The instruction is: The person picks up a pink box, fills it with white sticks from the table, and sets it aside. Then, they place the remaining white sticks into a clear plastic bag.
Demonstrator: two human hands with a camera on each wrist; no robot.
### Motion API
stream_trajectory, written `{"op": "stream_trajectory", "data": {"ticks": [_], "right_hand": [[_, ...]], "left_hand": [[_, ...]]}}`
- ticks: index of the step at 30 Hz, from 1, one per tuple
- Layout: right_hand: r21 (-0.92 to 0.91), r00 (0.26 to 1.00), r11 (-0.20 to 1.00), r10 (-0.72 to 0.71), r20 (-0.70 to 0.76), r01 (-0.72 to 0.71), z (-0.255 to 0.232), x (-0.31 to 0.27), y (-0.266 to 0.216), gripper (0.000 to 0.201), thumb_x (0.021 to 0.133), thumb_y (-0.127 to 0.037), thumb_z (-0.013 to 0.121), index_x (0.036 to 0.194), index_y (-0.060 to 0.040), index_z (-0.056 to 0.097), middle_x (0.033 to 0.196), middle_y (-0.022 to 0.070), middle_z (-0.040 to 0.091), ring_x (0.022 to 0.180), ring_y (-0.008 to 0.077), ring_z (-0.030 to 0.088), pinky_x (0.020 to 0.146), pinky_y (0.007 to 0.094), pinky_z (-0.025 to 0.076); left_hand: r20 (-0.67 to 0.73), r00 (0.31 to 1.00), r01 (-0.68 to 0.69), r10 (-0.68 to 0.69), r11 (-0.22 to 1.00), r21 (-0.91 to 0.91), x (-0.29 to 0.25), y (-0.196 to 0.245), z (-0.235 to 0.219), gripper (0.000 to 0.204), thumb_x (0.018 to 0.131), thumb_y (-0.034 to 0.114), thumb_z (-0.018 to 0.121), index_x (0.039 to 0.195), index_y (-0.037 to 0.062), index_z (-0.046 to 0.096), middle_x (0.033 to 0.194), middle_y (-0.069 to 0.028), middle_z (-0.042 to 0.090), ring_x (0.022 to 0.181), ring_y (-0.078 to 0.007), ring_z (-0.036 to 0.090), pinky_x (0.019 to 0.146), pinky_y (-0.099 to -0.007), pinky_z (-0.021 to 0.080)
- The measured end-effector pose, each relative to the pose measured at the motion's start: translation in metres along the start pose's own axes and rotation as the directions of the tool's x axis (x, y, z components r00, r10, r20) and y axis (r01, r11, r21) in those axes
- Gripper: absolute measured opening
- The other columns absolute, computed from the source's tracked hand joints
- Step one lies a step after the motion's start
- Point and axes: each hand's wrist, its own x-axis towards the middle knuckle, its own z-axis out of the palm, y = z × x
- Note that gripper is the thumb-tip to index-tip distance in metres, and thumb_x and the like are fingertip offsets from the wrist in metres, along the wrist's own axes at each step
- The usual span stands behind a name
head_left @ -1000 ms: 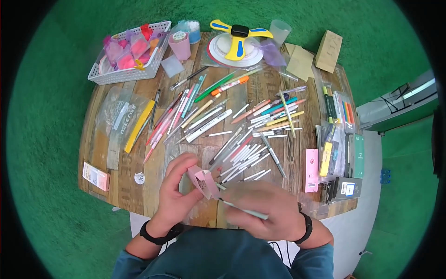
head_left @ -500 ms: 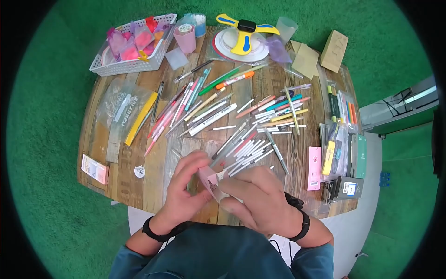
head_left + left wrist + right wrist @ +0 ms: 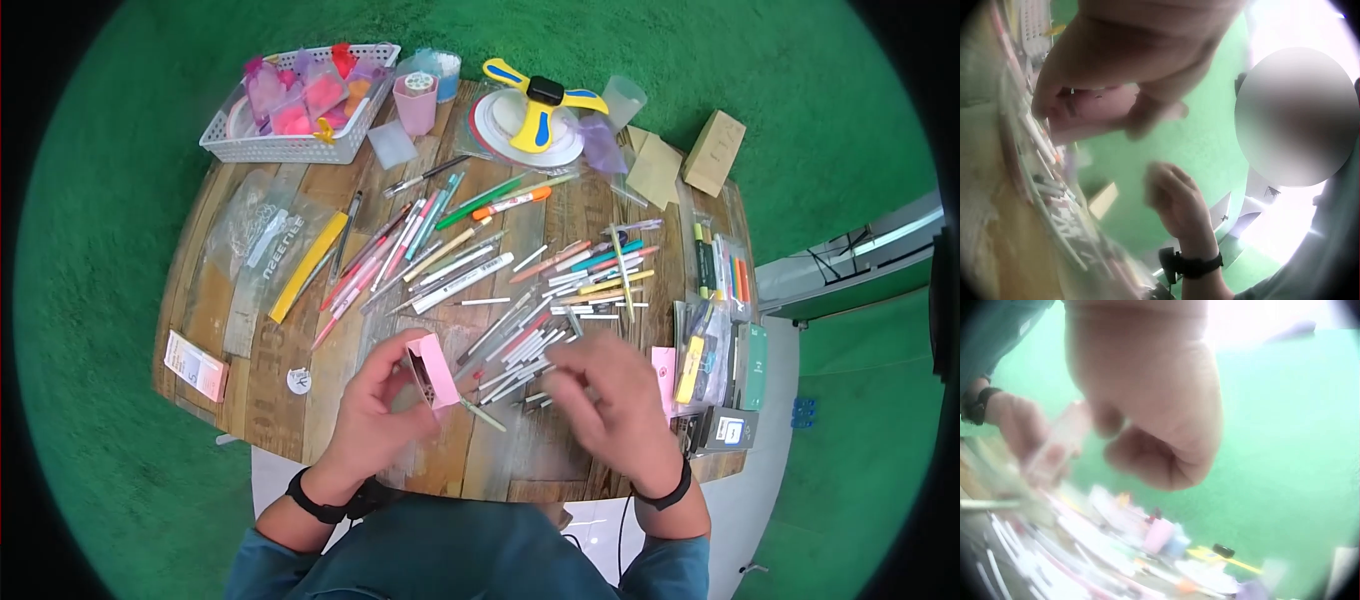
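A person's left hand (image 3: 375,420) clamps its fingers on a pink box (image 3: 437,370) above the bench (image 3: 265,400); the right hand (image 3: 620,405), fingers curled round nothing visible, is nearer the white sticks (image 3: 521,346), leftward, slanting away to the right.

ok so left forearm (image 3: 292,528) and right forearm (image 3: 684,518) both angle inward over the desk (image 3: 290,430). left grip (image 3: 380,415) is clamped on, thumb (image 3: 418,424) opposite the bent fingers (image 3: 384,358). right grip (image 3: 620,405) hangs apart from it, kinda blurry, knuckles (image 3: 1182,475) loosely bent.
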Motion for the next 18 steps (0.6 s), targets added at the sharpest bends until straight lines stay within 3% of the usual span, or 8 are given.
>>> {"op": "stream_trajectory", "data": {"ticks": [2, 4, 8, 11, 13, 14, 15, 18], "right_hand": [[-0.116, 1.000, 0.993, 0.014, -0.016, -0.016, 0.002, 0.009, 0.010, 0.016, 0.085, -0.006, 0.074, 0.101, -0.0041, 0.070, 0.089, 0.0127, 0.066, 0.081, 0.0354, 0.065, 0.072, 0.0449, 0.052], [-0.164, 0.999, 0.986, -0.024, 0.026, 0.028, 0.014, 0.020, 0.029, 0.014, 0.085, -0.005, 0.074, 0.098, -0.0041, 0.070, 0.087, 0.0127, 0.066, 0.081, 0.0354, 0.065, 0.072, 0.0452, 0.052], [-0.261, 0.980, 0.958, -0.068, 0.185, 0.115, 0.056, 0.052, 0.058, 0.008, 0.084, -0.007, 0.070, 0.092, -0.0043, 0.071, 0.086, 0.0139, 0.066, 0.083, 0.0357, 0.066, 0.074, 0.0446, 0.054], [-0.383, 0.959, 0.906, -0.078, 0.274, 0.183, 0.085, 0.071, 0.076, 0.008, 0.083, -0.009, 0.068, 0.088, -0.0045, 0.072, 0.086, 0.0155, 0.068, 0.085, 0.0351, 0.068, 0.075, 0.0448, 0.055], [-0.431, 0.950, 0.872, -0.108, 0.294, 0.233, 0.094, 0.080, 0.077, 0.007, 0.080, -0.008, 0.068, 0.083, -0.0036, 0.073, 0.083, 0.0164, 0.068, 0.085, 0.0337, 0.069, 0.075, 0.0453, 0.056], [-0.462, 0.924, 0.852, -0.062, 0.378, 0.247, 0.093, 0.085, 0.078, 0.008, 0.079, -0.011, 0.069, 0.081, -0.0038, 0.073, 0.083, 0.0177, 0.069, 0.085, 0.0347, 0.070, 0.075, 0.0459, 0.056], [-0.491, 0.890, 0.829, -0.016, 0.456, 0.266, 0.092, 0.089, 0.079, 0.010, 0.078, -0.013, 0.069, 0.079, -0.0040, 0.073, 0.084, 0.0190, 0.070, 0.085, 0.0356, 0.071, 0.074, 0.0465, 0.056], [-0.447, 0.877, 0.839, -0.071, 0.474, 0.310, 0.091, 0.096, 0.079, 0.022, 0.080, -0.027, 0.071, 0.077, -0.0051, 0.073, 0.081, 0.0195, 0.071, 0.080, 0.0375, 0.071, 0.073, 0.0479, 0.056]], "left_hand": [[-0.055, 0.995, -0.074, 0.079, 0.994, 0.082, 0.000, -0.002, -0.007, 0.076, 0.078, -0.003, 0.082, 0.147, 0.0068, 0.051, 0.142, -0.0025, 0.052, 0.120, -0.0156, 0.058, 0.109, -0.0365, 0.044], [-0.120, 0.983, -0.115, 0.139, 0.975, 0.190, -0.001, -0.004, -0.017, 0.075, 0.079, -0.002, 0.082, 0.147, 0.0066, 0.051, 0.143, -0.0031, 0.052, 0.119, -0.0151, 0.059, 0.108, -0.0367, 0.045], [-0.160, 0.982, -0.079, 0.102, 0.986, 0.146, -0.001, 0.001, -0.021, 0.075, 0.079, -0.001, 0.082, 0.147, 0.0063, 0.051, 0.144, -0.0040, 0.052, 0.128, -0.0169, 0.054, 0.111, -0.0366, 0.043], [-0.159, 0.972, -0.130, 0.175, 0.958, 0.256, -0.004, -0.006, -0.025, 0.074, 0.079, 0.000, 0.082, 0.146, 0.0057, 0.052, 0.144, -0.0058, 0.053, 0.134, -0.0197, 0.051, 0.112, -0.0372, 0.042], [-0.066, 0.967, -0.189, 0.245, 0.870, 0.455, -0.007, -0.003, -0.022, 0.071, 0.078, 0.001, 0.082, 0.143, 0.0059, 0.055, 0.145, -0.0085, 0.052, 0.134, -0.0226, 0.051, 0.113, -0.0377, 0.041], [-0.062, 0.962, -0.201, 0.267, 0.841, 0.503, -0.009, 0.000, -0.017, 0.069, 0.074, -0.002, 0.077, 0.139, 0.0090, 0.059, 0.142, -0.0125, 0.054, 0.131, -0.0290, 0.054, 0.106, -0.0370, 0.047], [-0.089, 0.958, -0.189, 0.272, 0.835, 0.517, -0.010, 0.002, -0.015, 0.069, 0.074, -0.002, 0.077, 0.139, 0.0090, 0.059, 0.142, -0.0125, 0.054, 0.131, -0.0290, 0.054, 0.106, -0.0370, 0.047], [0.033, 0.983, -0.176, 0.180, 0.877, 0.447, -0.012, 0.005, -0.011, 0.064, 0.078, 0.001, 0.076, 0.139, 0.0077, 0.058, 0.141, -0.0142, 0.053, 0.130, -0.0307, 0.054, 0.103, -0.0371, 0.049]]}}
